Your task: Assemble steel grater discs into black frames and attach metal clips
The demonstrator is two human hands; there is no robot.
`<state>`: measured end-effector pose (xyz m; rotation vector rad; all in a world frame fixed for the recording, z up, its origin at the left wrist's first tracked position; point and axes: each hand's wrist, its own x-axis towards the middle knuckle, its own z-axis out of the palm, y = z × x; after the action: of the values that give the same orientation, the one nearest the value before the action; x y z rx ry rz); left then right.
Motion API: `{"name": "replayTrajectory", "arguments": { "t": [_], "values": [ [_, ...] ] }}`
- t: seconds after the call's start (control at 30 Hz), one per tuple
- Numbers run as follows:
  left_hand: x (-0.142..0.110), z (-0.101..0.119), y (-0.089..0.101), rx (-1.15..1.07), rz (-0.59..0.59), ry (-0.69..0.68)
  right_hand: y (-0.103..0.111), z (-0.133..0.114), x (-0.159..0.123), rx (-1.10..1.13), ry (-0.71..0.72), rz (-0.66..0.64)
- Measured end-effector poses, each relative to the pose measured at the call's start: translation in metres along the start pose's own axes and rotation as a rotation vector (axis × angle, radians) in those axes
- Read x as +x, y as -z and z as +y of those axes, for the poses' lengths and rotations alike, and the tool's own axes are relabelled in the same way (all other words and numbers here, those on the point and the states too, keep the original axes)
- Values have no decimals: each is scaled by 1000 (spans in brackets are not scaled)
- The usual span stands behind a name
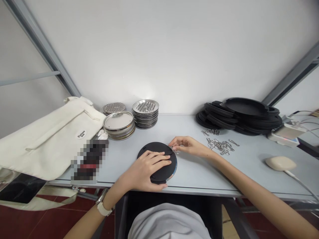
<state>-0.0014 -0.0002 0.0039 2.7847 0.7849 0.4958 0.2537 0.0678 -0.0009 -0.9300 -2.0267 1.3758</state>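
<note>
A round black disc (156, 150) with a shiny metal edge lies flat near the front of the grey table (194, 172). My left hand (147, 169) rests flat on top of it, fingers stretched out. At the disc's upper right edge my right hand (188, 145) pinches a small metal clip (174, 149) between its fingertips. A loose heap of the same metal clips and rings (220, 145) lies just right of that hand.
Stacks of round metal plates, some perforated (146, 113) and some smooth (119, 124), stand at the back. A pile of black rings (239, 114) sits back right. A cream cloth bag (50, 139) lies left, a beige mouse (280, 162) and cables right.
</note>
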Motion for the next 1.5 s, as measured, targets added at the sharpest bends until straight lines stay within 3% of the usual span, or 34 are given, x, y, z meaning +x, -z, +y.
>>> {"name": "replayTrajectory", "arguments": {
  "t": [0.3, 0.7, 1.3, 1.5],
  "values": [
    [0, 1, 0, -1, -7, 6, 3, -5, -1, 41, -30, 12],
    [0, 0, 0, -13, -2, -1, 7, -11, -2, -102, 21, 100],
    [0, 0, 0, 4, -12, 5, -10, 4, 0, 42, 13, -45],
    [0, 0, 0, 2, -11, 1, -16, 9, 2, 17, -8, 1]
  ]
}}
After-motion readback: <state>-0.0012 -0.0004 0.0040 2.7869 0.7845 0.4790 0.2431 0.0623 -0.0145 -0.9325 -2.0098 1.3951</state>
